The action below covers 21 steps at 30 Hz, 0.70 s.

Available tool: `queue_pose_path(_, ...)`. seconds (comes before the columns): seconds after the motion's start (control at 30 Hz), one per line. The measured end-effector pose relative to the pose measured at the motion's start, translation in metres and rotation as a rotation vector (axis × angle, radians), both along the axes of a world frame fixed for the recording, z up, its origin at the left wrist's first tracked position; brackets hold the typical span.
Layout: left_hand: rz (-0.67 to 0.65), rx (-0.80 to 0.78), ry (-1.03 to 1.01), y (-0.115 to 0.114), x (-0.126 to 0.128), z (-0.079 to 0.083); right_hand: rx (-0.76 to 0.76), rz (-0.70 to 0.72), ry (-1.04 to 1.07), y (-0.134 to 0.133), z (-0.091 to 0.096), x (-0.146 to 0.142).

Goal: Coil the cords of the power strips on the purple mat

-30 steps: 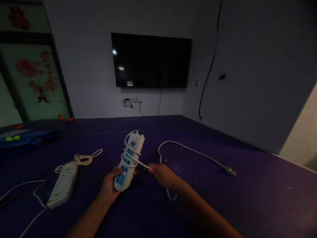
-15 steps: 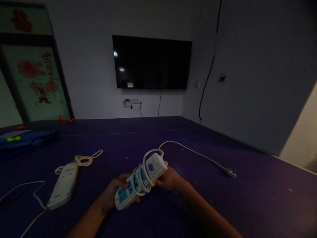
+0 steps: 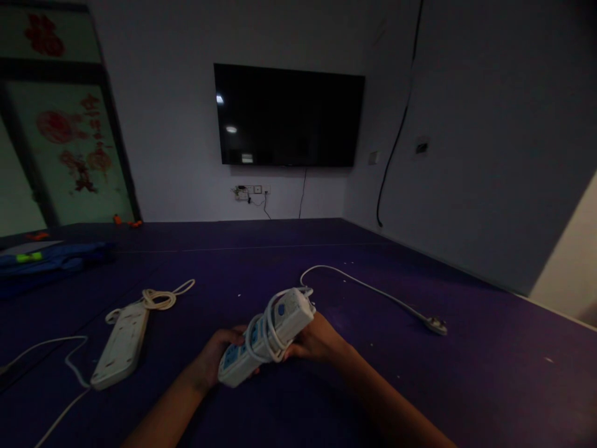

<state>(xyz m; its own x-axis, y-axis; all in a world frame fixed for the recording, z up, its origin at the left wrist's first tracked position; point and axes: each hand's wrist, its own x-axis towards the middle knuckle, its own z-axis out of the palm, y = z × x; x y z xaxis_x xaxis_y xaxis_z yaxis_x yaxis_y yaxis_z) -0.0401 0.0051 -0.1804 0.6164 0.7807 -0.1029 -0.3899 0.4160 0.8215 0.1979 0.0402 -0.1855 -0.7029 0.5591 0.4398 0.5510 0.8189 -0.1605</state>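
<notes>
A white power strip (image 3: pixel 293 312) with blue socket faces is held tilted above the purple floor, its upper end pointing right. Several turns of its white cord (image 3: pixel 267 336) wrap round its middle. My left hand (image 3: pixel 215 359) is closed round the lower left end, thumb on the socket face. At the right end, my right hand (image 3: pixel 318 341) curls against the strip's underside; the strip hides part of its fingers, and I cannot tell whether they also grip the cord. From behind the upper end, loose cord runs right along the floor to a plug (image 3: pixel 436 325).
Left on the floor lies a second white power strip (image 3: pixel 122 342) with a coiled cord (image 3: pixel 161 298). A thin white cable (image 3: pixel 69 348) runs beside it. Blue cloth (image 3: pixel 60 258) lies farther back. A television (image 3: pixel 289 115) hangs on the far wall; a black cable (image 3: pixel 396 134) dangles at right.
The held power strip has rolled slightly, showing more of its side and less of the socket face. The cord loop near its upper end sits lower and closer to the strip.
</notes>
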Motion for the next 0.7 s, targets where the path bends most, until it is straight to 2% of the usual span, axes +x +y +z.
queue_pose_path(0.1, 0.12, 0.055, 0.012, -0.002, 0.007, 0.01, -0.014, 0.009, 0.037, -0.001, 0.002, 0.001)
queue_pose_path(0.2, 0.365, 0.096, 0.063, -0.005, 0.016, 0.017, -0.033, -0.025, 0.09, -0.003, 0.006, 0.002)
queue_pose_path(0.3, 0.617, 0.145, 0.113, -0.007, 0.022, 0.017, -0.06, -0.052, 0.126, -0.004, 0.01, 0.001)
queue_pose_path(0.37, 0.696, 0.178, 0.137, -0.007, 0.023, 0.014, -0.084, -0.067, 0.141, -0.005, 0.012, 0.0)
queue_pose_path(0.47, 0.669, 0.272, 0.17, -0.006, 0.018, 0.012, -0.122, -0.073, 0.169, -0.006, 0.014, -0.001)
queue_pose_path(0.6, 0.535, 0.521, 0.197, -0.008, 0.01, 0.016, -0.188, -0.08, 0.207, -0.005, 0.013, -0.001)
queue_pose_path(0.7, 0.462, 0.623, 0.276, -0.011, 0.011, 0.017, -0.223, -0.113, 0.242, -0.003, 0.012, 0.0)
